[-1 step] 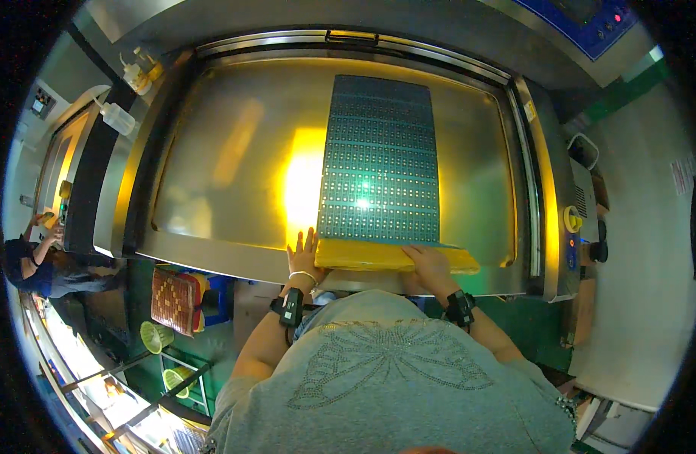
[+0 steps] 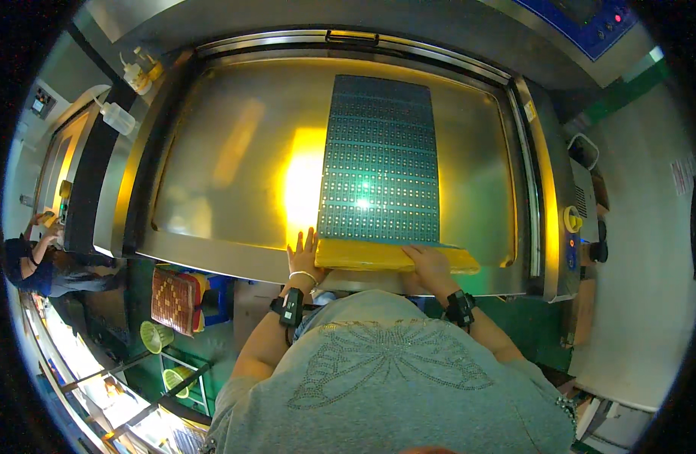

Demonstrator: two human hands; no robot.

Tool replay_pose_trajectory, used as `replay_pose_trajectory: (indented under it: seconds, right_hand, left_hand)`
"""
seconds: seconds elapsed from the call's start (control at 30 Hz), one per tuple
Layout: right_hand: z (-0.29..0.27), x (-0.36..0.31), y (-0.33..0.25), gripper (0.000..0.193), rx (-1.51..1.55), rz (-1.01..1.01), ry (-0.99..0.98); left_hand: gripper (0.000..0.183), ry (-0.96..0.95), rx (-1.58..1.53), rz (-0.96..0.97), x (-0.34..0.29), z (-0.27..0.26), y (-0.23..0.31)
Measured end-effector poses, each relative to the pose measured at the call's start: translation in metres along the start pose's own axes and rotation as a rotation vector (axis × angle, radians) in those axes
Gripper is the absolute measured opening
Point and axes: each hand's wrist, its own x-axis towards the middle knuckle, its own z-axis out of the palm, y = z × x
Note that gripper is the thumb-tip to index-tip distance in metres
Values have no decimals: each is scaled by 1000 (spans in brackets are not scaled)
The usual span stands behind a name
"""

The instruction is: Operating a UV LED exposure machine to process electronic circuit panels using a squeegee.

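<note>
A dark green panel (image 2: 378,163), covered in rows of small pale dots like a circuit board, lies on a wide metal tray (image 2: 234,204). Along its near edge runs a folded yellow film-like strip (image 2: 363,256), whose right end reaches past the panel. My left hand (image 2: 303,256) is open at the strip's left end, fingers spread on the metal and pointing away from me. Across the strip, right of its middle, my right hand (image 2: 430,266) lies with its fingers stretched over the yellow surface. Its thumb is hard to make out.
A raised metal frame with a handle (image 2: 352,37) borders the tray's far side. A yellow knob (image 2: 573,219) sits on the right housing. Squeeze bottles (image 2: 118,119) stand at left. Another person (image 2: 38,265) works at the far left, near a chair (image 2: 174,300) and green baskets (image 2: 156,337).
</note>
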Motion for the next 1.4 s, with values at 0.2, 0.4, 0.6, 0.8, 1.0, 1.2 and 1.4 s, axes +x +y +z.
replay_pose_trajectory:
  seconds: [0.2, 0.4, 0.6, 0.8, 1.0, 1.2, 1.4]
  right_hand:
    - [15, 1, 9, 51, -30, -4, 35]
    - [9, 0, 6, 50, -25, -2, -1]
    - [11, 0, 8, 49, -11, -9, 19]
    - [16, 0, 10, 48, -21, -12, 36]
    - [17, 0, 11, 48, -5, -19, 44]
    - [13, 0, 9, 48, -7, -5, 29]
    - [14, 0, 10, 52, -26, -16, 20]
  left_hand:
    - [93, -34, 18, 0, -1, -7, 3]
    - [95, 5, 15, 4, 0, 2, -1]
    - [95, 10, 3, 5, -1, 0, 1]
    - [97, 0, 19, 2, 1, 1, -1]
    - [97, 0, 3, 8, 0, -2, -1]
    - [96, 38, -19, 12, -1, 1, -4]
    - [95, 25, -23, 12, -1, -2, -3]
